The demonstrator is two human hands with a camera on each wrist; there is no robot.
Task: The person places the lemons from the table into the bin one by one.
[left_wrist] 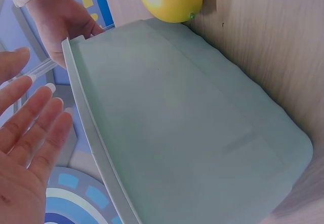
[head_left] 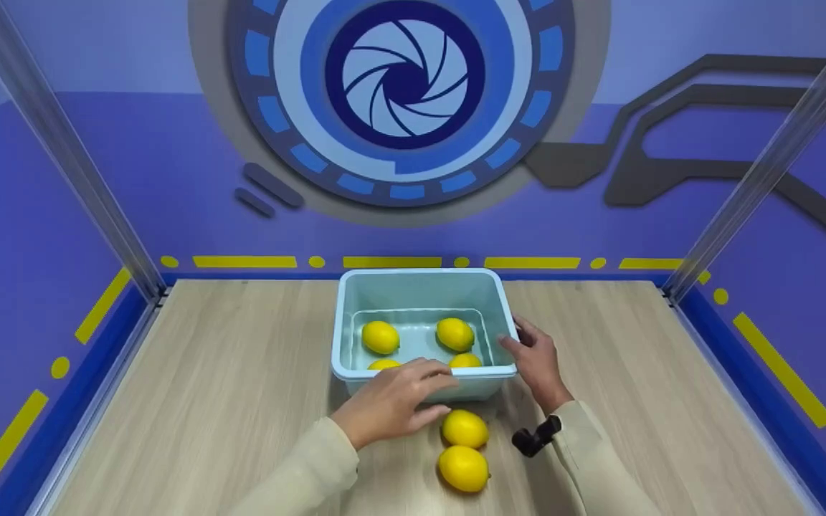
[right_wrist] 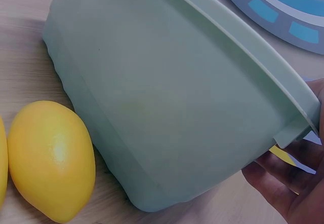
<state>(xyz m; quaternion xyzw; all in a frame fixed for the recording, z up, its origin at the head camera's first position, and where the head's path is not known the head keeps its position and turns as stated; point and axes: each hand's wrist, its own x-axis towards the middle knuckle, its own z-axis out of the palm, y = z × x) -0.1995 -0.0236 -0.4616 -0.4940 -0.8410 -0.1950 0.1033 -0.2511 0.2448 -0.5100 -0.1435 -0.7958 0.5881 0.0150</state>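
Note:
A pale blue-green plastic bin (head_left: 420, 290) stands on the wooden table with several yellow lemons on its floor, among them one lemon (head_left: 381, 337) at the left and another lemon (head_left: 455, 334) at the right. My right hand (head_left: 540, 362) grips the bin's right rim, thumb over the edge and fingers beneath it. Over the front rim hovers my left hand (head_left: 402, 401), its fingers extended and holding nothing, as the left wrist view also shows. In front of the bin, a lemon (head_left: 465, 428) and a nearer lemon (head_left: 464, 469) lie in line on the table.
Wood-grain tabletop (head_left: 226, 401) extends on both sides of the bin. A blue-purple printed wall (head_left: 413, 240) rises behind it, with side panels left and right. A small black device (head_left: 536, 436) sits at the right wrist.

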